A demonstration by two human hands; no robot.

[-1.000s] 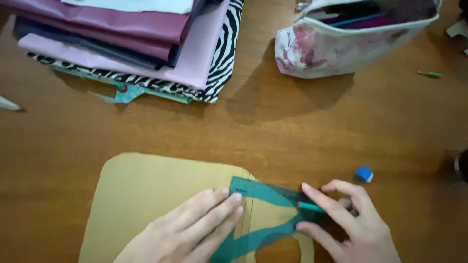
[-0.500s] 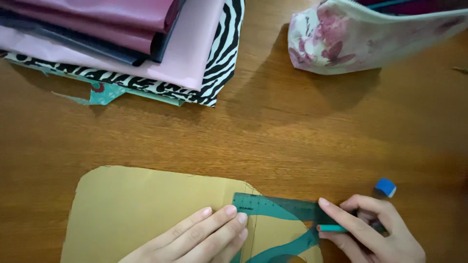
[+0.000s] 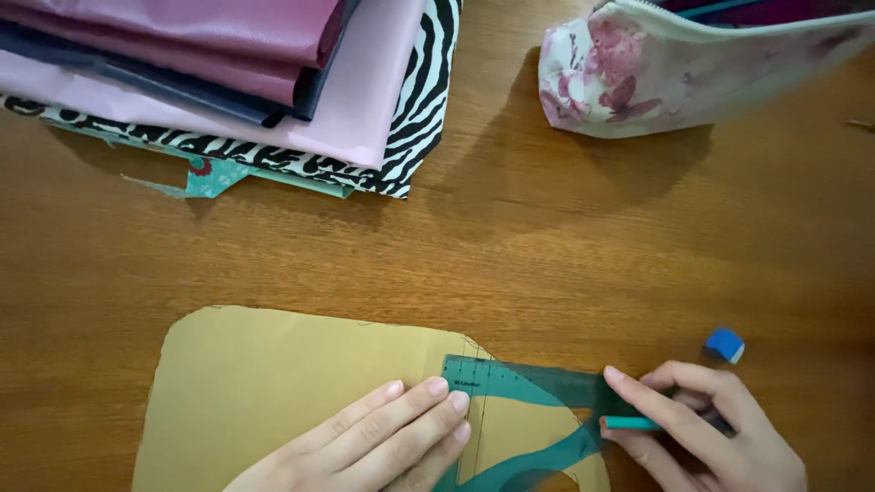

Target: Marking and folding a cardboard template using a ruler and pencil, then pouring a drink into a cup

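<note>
Running off-frame — both hands (image 3: 365, 446), green ruler (image 3: 524, 410).

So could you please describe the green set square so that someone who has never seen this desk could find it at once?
Start from the tan paper sheet lying on the wooden table at the near edge. The set square lies across that sheet's right end, between the left hand pressing it flat and the right hand. It alone is see-through green, with a curved cut-out.
</note>
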